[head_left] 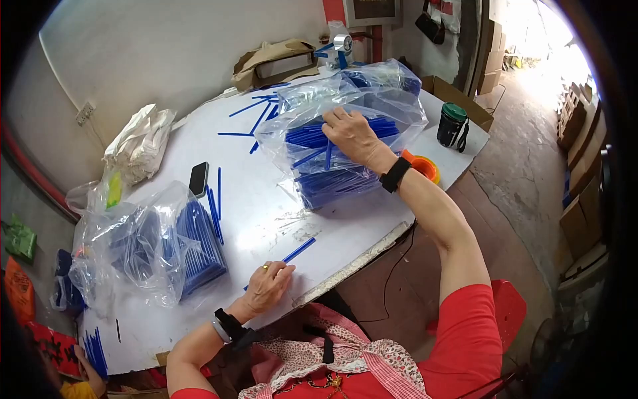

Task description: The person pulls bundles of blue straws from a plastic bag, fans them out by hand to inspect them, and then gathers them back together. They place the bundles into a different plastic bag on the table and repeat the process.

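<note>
My left hand (pixel 268 287), with a gold-coloured ring, rests near the table's front edge. Its fingers are closed over a thin blue stick (pixel 300 249) that shows past both sides of the hand. Further off, my right hand (pixel 352 136) reaches into the mouth of a clear plastic bag (pixel 272 136) full of the same sticks. Those fingers are curled in a pinch, and one blue stick (pixel 328 156) hangs down from them; the fingertips are partly hidden. Inside the bag the sticks (pixel 339 183) lie stacked in layers.
A second bag of blue sticks (pixel 203 249) is at the left, near a phone (pixel 199 179). Loose sticks (pixel 256 123) lie toward the back. An orange tape roll (pixel 425 167) and a dark green-lidded jar (pixel 452 125) stand right. Another person's hand (pixel 90 372) shows lower left.
</note>
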Motion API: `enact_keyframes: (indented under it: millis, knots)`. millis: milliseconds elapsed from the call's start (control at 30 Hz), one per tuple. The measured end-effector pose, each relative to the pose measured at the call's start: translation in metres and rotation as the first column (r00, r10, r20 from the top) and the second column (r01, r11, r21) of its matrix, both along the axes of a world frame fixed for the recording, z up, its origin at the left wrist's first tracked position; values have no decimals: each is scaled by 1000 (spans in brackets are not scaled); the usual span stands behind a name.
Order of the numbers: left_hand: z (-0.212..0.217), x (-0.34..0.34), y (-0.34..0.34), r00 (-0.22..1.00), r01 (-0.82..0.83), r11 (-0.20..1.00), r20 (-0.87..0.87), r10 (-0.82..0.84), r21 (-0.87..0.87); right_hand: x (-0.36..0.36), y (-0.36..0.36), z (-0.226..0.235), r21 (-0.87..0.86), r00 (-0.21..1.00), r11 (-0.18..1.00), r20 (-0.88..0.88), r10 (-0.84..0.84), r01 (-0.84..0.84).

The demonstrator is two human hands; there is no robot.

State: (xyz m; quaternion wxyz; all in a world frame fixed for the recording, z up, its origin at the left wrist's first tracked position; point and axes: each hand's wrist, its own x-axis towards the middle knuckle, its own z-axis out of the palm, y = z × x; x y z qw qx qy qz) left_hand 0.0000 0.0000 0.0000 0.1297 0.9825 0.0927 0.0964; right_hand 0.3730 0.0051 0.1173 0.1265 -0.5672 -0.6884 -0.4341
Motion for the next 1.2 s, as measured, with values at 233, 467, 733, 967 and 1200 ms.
enact_keyframes:
  millis: [233,467,733,967,1200]
  knots:
    - [-9,-7,21,970,-238,943,115,216,233,50,-15,2,-363,972,922,-133,-192,132]
    - [19,8,42,907,-347,933,218,360,-95,38,-41,3,-411,964,909,-261,-50,-65]
    - [122,142,100,639,-358,523,205,741,-773,76,-13,-14,-293,942,933,-195,-272,209]
    - [137,166,144,701,-389,591,190,688,-707,37,-42,40,-210,936,978,-343,-84,11]
    - [169,157,124,759,-8,179,110,642,-984,89,-111,37,81,707,825,-566,-424,559]
